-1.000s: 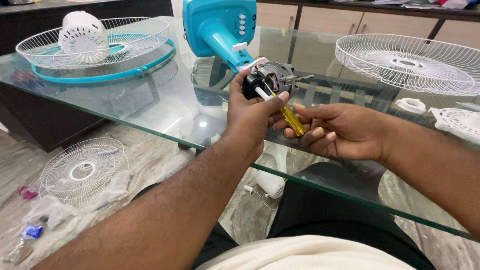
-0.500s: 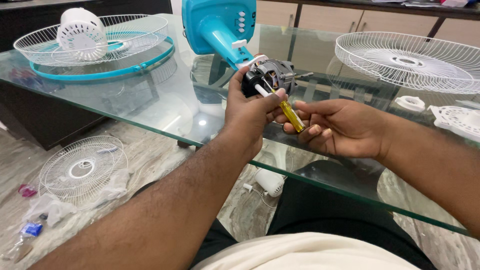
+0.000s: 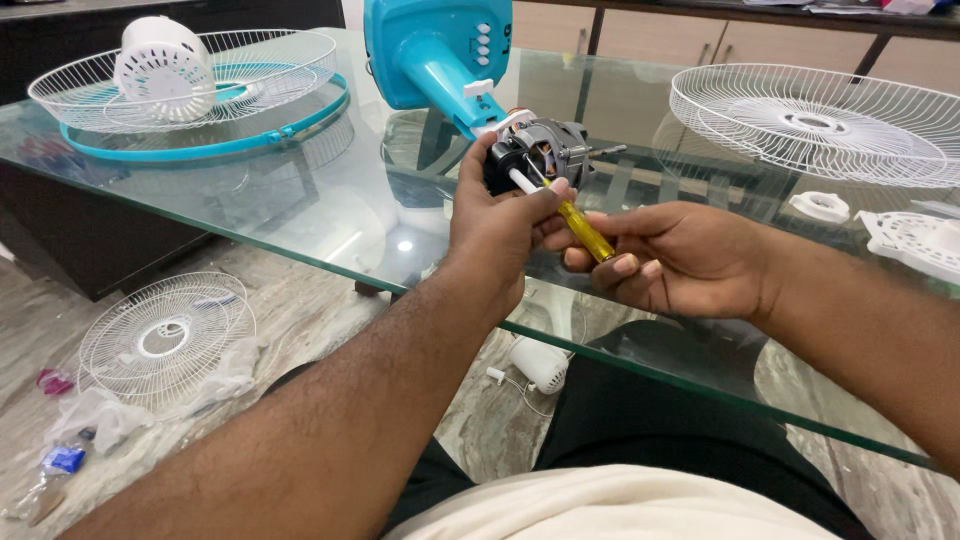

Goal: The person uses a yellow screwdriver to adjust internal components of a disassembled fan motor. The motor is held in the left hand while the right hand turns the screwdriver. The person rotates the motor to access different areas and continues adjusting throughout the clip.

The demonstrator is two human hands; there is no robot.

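Person working on a fan motor above a glass table

On the left lies a white fan grille (image 3: 200, 85). The left hand (image 3: 495, 235) has its fingers closed around the motor (image 3: 545, 150) of the turquoise fan stand (image 3: 435, 55). The right hand (image 3: 680, 260) grips a yellow screwdriver (image 3: 585, 230), its tip at the motor.
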